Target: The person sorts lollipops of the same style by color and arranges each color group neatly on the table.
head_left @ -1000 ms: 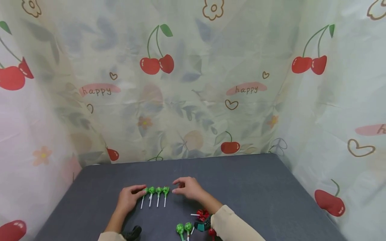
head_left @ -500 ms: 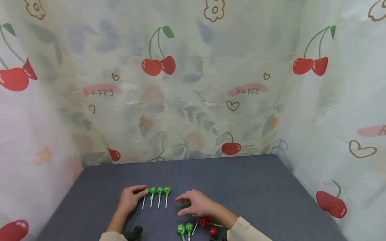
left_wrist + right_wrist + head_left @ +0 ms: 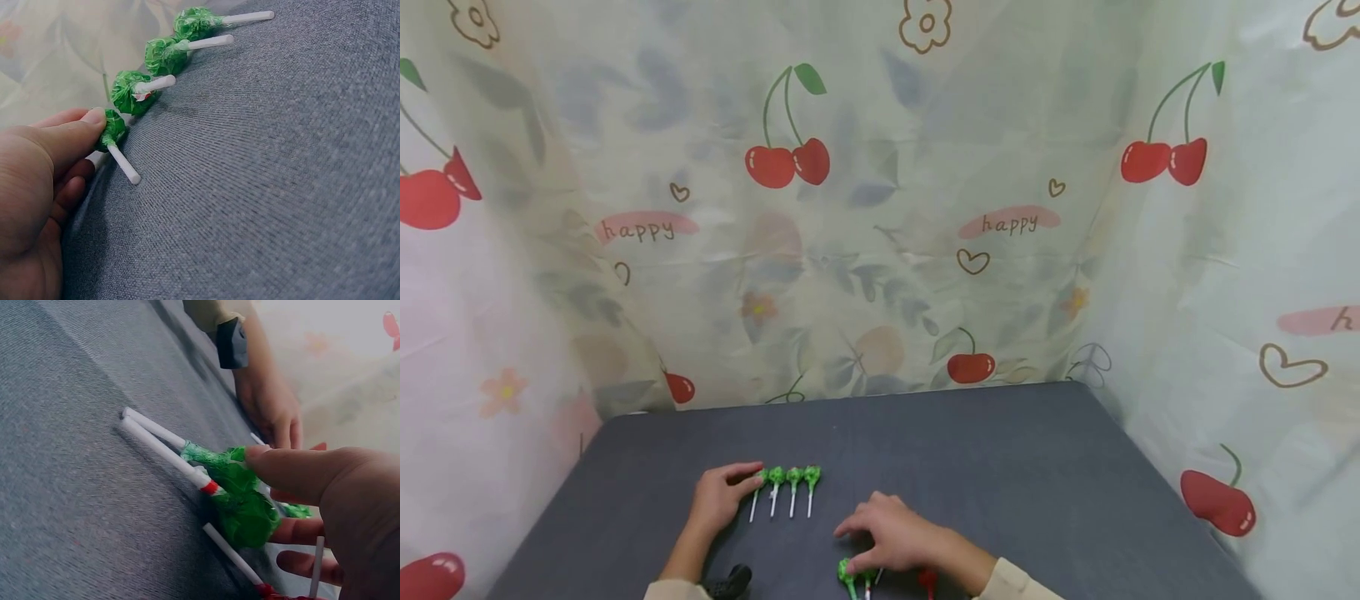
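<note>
R grip moved to grn pops; red pop nearby.

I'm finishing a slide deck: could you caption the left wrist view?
A left hand pinches one green-wrapped lollipop beside three more in a row on grey fabric.

Head view: high, forward-down; wrist views: close, low, sharing left hand.

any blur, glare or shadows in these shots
Head view: soft light, curtain lettering legible; left wrist view: curtain blurred, shadow on the table beside the left hand; right wrist view: curtain washed out at upper right, thin shadows along white sticks.
</note>
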The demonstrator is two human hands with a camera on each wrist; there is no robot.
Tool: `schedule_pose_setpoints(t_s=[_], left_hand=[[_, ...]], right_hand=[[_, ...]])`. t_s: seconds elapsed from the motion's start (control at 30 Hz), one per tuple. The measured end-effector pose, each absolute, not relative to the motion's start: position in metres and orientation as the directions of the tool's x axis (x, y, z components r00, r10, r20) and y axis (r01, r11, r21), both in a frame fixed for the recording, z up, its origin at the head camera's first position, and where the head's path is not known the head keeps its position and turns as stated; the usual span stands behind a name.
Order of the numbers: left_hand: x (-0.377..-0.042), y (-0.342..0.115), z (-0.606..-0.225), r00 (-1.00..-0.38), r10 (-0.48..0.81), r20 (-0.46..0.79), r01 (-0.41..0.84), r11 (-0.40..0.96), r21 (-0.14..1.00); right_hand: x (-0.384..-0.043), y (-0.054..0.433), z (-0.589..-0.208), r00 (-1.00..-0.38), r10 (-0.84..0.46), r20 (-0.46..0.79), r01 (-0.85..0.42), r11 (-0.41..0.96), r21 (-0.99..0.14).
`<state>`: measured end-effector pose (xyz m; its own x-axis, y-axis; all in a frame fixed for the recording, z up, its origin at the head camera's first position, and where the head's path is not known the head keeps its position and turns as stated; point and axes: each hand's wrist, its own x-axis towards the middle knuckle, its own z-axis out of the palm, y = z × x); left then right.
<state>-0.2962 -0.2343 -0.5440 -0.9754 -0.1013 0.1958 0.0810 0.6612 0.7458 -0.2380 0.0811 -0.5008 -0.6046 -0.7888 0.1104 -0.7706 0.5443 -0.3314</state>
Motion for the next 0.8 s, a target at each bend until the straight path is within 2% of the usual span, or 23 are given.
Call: schedule_pose_setpoints(t_s=[0.37,0.63,0.8], left_hand=[[-0.297,-0.235,-0.544,-0.973,-0.099,0.208,0.093,0.656,0.749],[-0.297,-0.235,-0.544,-0.973,-0.11,0.202,0.084,0.651,0.754],[-0.298,-0.235,-0.545,-0.974,-0.105,0.201,0.082,0.663,0.744]], right_hand=[[-0.231,0.079,-0.504,-0.552,-0.826,0.115,-0.803,0.489,-0.341],[-0.23,0.076,-0.511,-0.517,-0.839,0.168,-0.845,0.469,-0.258],[-0.233,0.077,-0.511,-0.534,-0.833,0.146,-0.823,0.472,-0.317]])
